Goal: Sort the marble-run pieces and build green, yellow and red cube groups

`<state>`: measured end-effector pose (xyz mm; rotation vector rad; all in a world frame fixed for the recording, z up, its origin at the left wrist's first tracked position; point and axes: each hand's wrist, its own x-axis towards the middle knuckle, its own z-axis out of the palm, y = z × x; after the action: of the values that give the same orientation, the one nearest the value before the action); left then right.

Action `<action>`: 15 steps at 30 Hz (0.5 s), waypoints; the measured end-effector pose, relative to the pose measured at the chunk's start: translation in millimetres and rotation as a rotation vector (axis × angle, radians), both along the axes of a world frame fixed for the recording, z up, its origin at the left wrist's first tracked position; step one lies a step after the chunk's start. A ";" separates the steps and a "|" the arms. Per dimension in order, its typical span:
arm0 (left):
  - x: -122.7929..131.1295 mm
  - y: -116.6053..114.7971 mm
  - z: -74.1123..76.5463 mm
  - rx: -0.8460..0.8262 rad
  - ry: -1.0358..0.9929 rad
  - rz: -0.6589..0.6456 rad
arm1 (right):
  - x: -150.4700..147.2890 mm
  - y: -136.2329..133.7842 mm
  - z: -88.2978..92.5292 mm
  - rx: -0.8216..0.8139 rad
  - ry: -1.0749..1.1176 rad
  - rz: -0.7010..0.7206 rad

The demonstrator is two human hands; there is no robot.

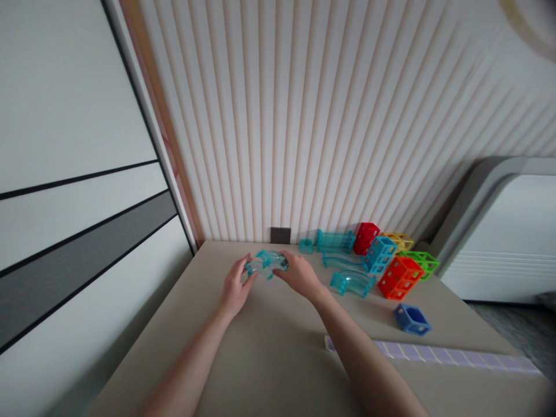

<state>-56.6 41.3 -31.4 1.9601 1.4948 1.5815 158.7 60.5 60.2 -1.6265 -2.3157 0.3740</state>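
Just in front of the dark wall socket point(280, 235): 1 clear teal tube piece point(262, 262), held up between both hands, slightly blurry. Can't tell if it's a single part or 2 stuck together.
Left hand point(235, 289): 1, on the near-left side of the socket, thumb and fingers pinched around the left end of that piece.
Right hand point(303, 277): 1, on the near-right side of the socket, fingers curled over the other end, thumb underneath, so pretty much closed on it.
Loose teal parts: 4, all right of the socket. Closest is a little square one point(306, 247), then a straight tube point(335, 241), with a wavy track point(343, 260) and a curved tube point(353, 282) nearer the camera.
Block frames: 6, farther right of the socket: dark red point(366, 238), light blue point(379, 255), yellow point(400, 241), green point(424, 264), orange-red point(400, 278), plus dark blue point(410, 320) nearest the camera.
Purple strip point(434, 354): 1, well to the socket's near right, partly behind the right forearm.
Table point(260, 365): 1, spreading out below the socket.
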 end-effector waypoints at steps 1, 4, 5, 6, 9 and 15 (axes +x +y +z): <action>-3.9 1.2 1.9 0.005 0.009 0.042 | 2.8 2.6 -0.5 0.005 -0.011 -0.025; -18.7 6.5 4.6 -0.006 0.021 0.184 | 11.3 10.0 -4.7 0.000 -0.065 -0.091; -24.0 8.7 4.3 -0.016 0.022 0.233 | 13.5 12.0 -6.9 -0.007 -0.088 -0.107; -29.1 10.9 3.3 -0.030 0.022 0.281 | 15.1 13.5 -9.4 -0.015 -0.110 -0.120; -41.2 17.0 -1.3 -0.089 0.027 0.399 | 16.2 15.3 -16.5 -0.038 -0.169 -0.135; -49.4 22.6 -7.5 -0.210 0.084 0.497 | 10.0 12.9 -22.2 -0.040 -0.242 -0.122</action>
<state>-106.1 63.8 -38.9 1.6381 2.2117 1.4374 168.7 73.4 38.0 -1.9164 -2.3744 0.2067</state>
